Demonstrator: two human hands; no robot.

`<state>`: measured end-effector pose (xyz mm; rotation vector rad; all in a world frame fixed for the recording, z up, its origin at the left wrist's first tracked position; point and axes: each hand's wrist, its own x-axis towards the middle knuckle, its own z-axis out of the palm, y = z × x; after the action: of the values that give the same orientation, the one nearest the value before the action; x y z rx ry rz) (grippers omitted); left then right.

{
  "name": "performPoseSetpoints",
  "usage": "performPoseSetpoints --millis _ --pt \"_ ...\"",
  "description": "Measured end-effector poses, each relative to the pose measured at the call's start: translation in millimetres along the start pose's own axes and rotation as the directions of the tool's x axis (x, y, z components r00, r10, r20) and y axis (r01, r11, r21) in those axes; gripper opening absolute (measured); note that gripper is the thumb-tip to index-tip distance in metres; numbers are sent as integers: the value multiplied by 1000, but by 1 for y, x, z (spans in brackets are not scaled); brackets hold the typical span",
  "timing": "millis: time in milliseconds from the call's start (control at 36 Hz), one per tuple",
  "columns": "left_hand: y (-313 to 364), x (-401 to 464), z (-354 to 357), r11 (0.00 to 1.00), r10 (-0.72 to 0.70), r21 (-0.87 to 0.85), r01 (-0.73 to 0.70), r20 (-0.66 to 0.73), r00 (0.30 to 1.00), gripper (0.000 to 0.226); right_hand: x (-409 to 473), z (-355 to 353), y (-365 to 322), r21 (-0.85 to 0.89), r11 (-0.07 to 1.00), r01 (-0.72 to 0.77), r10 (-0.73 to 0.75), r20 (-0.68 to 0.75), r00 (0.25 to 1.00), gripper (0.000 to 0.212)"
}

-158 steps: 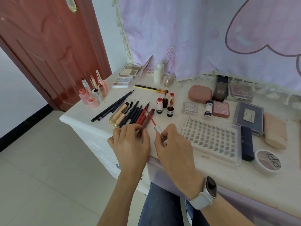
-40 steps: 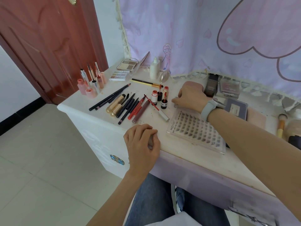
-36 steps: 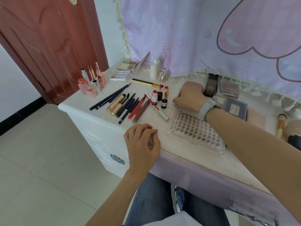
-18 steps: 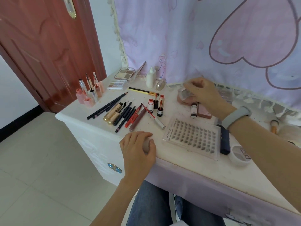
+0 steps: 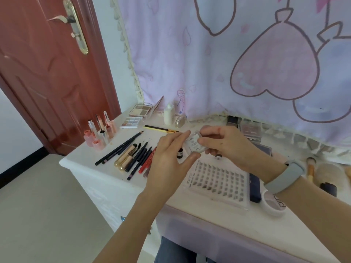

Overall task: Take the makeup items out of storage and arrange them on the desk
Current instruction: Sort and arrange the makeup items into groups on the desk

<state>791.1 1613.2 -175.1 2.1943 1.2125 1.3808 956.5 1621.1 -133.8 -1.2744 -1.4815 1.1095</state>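
A small clear plastic case (image 5: 194, 145) with a white label is held above the white desk (image 5: 199, 211). My right hand (image 5: 226, 145) pinches its top and right side. My left hand (image 5: 171, 156) meets it from the left, fingers spread, thumb under its lower edge and fingertips at its upper edge. Below the hands lies a clear false-lash tray (image 5: 218, 179). Pencils and pens (image 5: 136, 158) lie in a row left of the hands. A small dark bottle (image 5: 180, 153) stands half hidden behind my left hand.
Pink tubes and glosses (image 5: 100, 131) stand at the desk's left corner. Palettes (image 5: 140, 110) and a white bottle (image 5: 168, 114) sit at the back. A navy stick (image 5: 254, 188), a round PIPL pot (image 5: 274, 204) and brushes (image 5: 311, 168) lie at right. A red door (image 5: 47, 73) stands left.
My right hand has brought the clear case from the back of the desk toward the middle. My left hand has risen off the desk edge and reached the case. The camera tilted up.
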Motion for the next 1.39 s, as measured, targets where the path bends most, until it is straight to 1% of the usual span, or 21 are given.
performPoseSetpoints --millis 139,167,222,250,278,333,389,472,556,639,694,750,861,944,1000,1056,1111,1222,1278,1306,1389 --pt "1 15 -3 997 52 45 -54 60 997 60 -2 -6 -8 88 996 -15 16 -14 1000 14" --pt "1 19 -3 999 41 16 -42 71 997 58 -2 -7 -9 110 994 -3 4 -9 1000 12" --pt "4 26 -4 987 -54 -148 66 80 995 47 -2 -9 -11 117 992 40 -41 5 999 16" --pt "6 29 -5 950 -133 -270 154 97 986 39 -3 -10 -12 89 994 63 -64 5 998 18" --pt "7 31 -6 884 -217 -395 251 130 967 33 -4 -11 -13 44 995 90 -90 -6 996 18" --pt "7 38 -7 705 -350 -575 415 227 909 24 -4 -11 -15 -77 983 164 -168 -39 985 18" --pt "7 44 -8 563 -392 -671 484 298 870 20 -4 -9 -17 -193 955 227 -241 -52 969 21" --pt "8 48 -8 439 -362 -748 499 361 859 20 -2 -3 -19 -299 901 315 -347 -59 936 18" --pt "5 50 -10 406 -329 -765 500 387 861 32 0 0 -17 -407 839 362 -418 -56 907 19" --pt "4 52 -13 359 -336 -793 493 383 860 46 0 2 -15 -467 793 392 -461 -38 886 18" --pt "4 54 -14 382 -340 -789 481 364 867 48 1 4 -16 -509 757 410 -498 -41 866 17" --pt "4 59 -16 424 -324 -773 472 357 876 42 4 4 -18 -535 728 428 -531 -46 846 14" --pt "5 78 -22 437 -299 -763 476 376 877 28 17 -3 -29 -540 712 448 -564 -60 824 11" --pt "11 101 -26 488 -289 -727 484 388 875 39 32 -11 -38 -563 693 450 -579 -63 813 11" --pt "13 118 -29 483 -287 -714 507 418 862 43 43 -16 -45 -566 687 456 -589 -67 805 8" --pt "12 132 -30 420 -289 -712 563 483 826 48 56 -24 -50 -531 721 446 -572 -93 815 7" --pt "7 143 -31 341 -276 -693 635 572 772 52 68 -33 -53 -497 765 411 -532 -126 837 13" --pt "-14 156 -26 211 -219 -635 744 710 669 26 95 -48 -46 -433 854 289 -396 -179 901 11" --pt "-26 160 -23 152 -252 -604 783 742 621 24 108 -51 -37 -394 888 237 -326 -175 929 12" --pt "-32 162 -21 149 -276 -579 802 754 596 24 114 -51 -31 -375 904 204 -284 -171 943 12" --pt "-49 166 -14 213 -357 -484 849 770 529 30 129 -50 -12 -327 942 77 -144 -184 972 12"
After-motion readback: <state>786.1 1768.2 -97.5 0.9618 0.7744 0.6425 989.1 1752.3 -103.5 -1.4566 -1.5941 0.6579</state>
